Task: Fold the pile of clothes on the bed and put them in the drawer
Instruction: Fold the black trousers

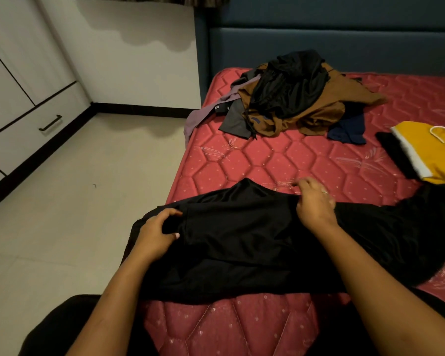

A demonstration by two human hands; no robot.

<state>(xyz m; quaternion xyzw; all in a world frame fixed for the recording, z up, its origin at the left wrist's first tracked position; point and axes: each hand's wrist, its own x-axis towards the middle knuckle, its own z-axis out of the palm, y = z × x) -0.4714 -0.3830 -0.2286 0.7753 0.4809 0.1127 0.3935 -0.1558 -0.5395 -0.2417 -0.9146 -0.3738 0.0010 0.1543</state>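
Garment (242, 240) spans left hand (154, 235) grip to right hand (315, 204) grip.

illegible white mark, tag (218, 108) in clothes pile (293, 104)

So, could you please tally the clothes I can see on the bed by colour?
Black: 3 (held garment, pile-top garment, piece beside yellow)
Brown garment: 1
Grey garment: 1
Mauve garment: 1
Navy garment: 1
Yellow garment: 1
Total: 8, counting only what the pile shows.
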